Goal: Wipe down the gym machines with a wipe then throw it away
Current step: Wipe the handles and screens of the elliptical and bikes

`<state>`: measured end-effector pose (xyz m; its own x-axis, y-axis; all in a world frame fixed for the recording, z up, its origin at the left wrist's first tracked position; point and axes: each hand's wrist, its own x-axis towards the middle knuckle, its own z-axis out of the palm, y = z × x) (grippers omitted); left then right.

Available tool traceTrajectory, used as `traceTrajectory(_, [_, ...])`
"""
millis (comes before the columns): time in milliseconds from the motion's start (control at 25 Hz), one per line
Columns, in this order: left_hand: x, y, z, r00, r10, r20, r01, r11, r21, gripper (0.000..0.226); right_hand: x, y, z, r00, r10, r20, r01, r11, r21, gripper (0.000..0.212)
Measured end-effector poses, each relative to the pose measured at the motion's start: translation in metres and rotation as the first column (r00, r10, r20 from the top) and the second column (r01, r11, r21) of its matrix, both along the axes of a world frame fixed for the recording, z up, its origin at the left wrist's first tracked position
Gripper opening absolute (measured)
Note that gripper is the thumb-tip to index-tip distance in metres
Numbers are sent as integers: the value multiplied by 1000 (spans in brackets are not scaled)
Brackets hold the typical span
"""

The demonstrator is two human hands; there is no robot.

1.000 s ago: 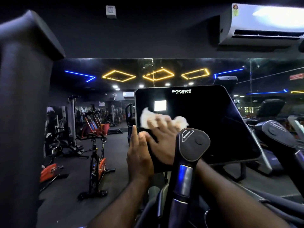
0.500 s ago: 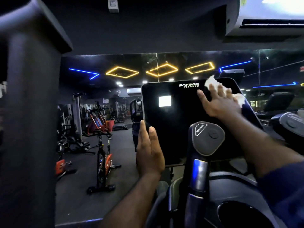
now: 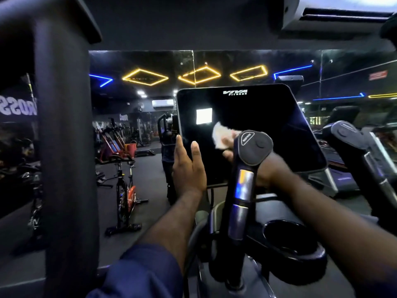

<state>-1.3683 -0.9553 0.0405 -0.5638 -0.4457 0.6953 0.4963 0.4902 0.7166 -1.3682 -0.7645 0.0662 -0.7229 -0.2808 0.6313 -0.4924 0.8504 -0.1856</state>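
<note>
While the left hand point(image 3: 189, 164) lays straight fingers on the lower left edge of the console screen point(image 3: 257, 117), likely steadying it, the right hand point(image 3: 268, 168) presses the wipe point(image 3: 222, 136) mid-screen. The handle grip point(image 3: 253, 147) hides its fingers, so their curl is unclear.

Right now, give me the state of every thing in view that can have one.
console screen, dark, one small bright square on it.
wipe, crumpled, pressed against the screen.
left hand, fingers straight, resting on the screen's left edge.
right hand, on the wipe, fingers mostly hidden behind the handle.
handle, upright, in front of the right hand.
ceiling lights, lit.
</note>
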Motion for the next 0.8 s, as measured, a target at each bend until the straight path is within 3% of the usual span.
traceTrajectory(40, [-1, -2, 1, 1000, 8, 14, -8, 1000, -3, 63, -4, 22, 15, 988, -114, 103, 119, 992, -42, 85])
traceTrajectory(120, [-1, -2, 2, 1000, 10, 10, -10, 1000, -17, 64, -10, 60, 28, 923, -344, 169, 362, 929, -82, 112])
traceTrajectory(200, [-1, 1, -1, 1000, 19, 8, -19, 999, -29, 64, -3, 65, 15, 845, -453, 284, 504, 853, -140, 128])
traceTrajectory(320, [3, 0, 2, 999, 39, 22, -38, 998, -48, 65, 18, 34, -17, 837, -399, 375, 453, 889, -65, 146])
traceTrajectory(360, [4, 0, 2, 999, 40, 23, -38, 998, -50, 65, 31, 23, -26, 857, -413, 307, 434, 901, 0, 146])
traceTrajectory(400, [6, 0, 3, 999, 39, 27, -37, 998, -54, 65, 47, 10, -26, 889, -381, 253, 387, 922, 29, 133])
traceTrajectory(440, [6, 0, 3, 999, 37, 28, -36, 998, -56, 65, 52, -4, -29, 902, -359, 239, 379, 925, -42, 111])
traceTrajectory(480, [6, 0, 3, 999, 35, 34, -34, 998, -55, 65, 59, -16, -33, 925, -317, 209, 352, 923, -156, 86])
traceTrajectory(520, [5, 0, 2, 999, 32, 40, -30, 998, -53, 65, 66, -29, -36, 923, -272, 272, 344, 900, -267, 62])
traceTrajectory(560, [6, 0, 3, 999, 32, 41, -30, 998, -49, 65, 71, -40, -40, 936, -114, 332, 254, 874, -415, 47])
traceTrajectory(640, [7, 0, 5, 999, 32, 43, -30, 998, -49, 65, 78, -51, -46, 888, 306, 344, 93, 612, -785, 38])
traceTrajectory(680, [6, 0, 4, 998, 33, 47, -30, 998, -47, 64, 78, -50, -45, 892, 337, 303, 50, 592, -805, 34])
traceTrajectory(720, [6, -1, 3, 998, 32, 45, -29, 999, -45, 64, 82, -46, -42, 938, 229, 261, 14, 726, -688, 29])
traceTrajectory(760, [5, 0, 3, 999, 31, 40, -29, 999, -41, 64, 83, -40, -41, 980, 45, 192, 42, 903, -428, 26])
traceTrajectory(800, [5, 0, 2, 999, 30, 41, -29, 999, -41, 64, 89, -31, -39, 991, -108, 77, 122, 973, -198, 32])
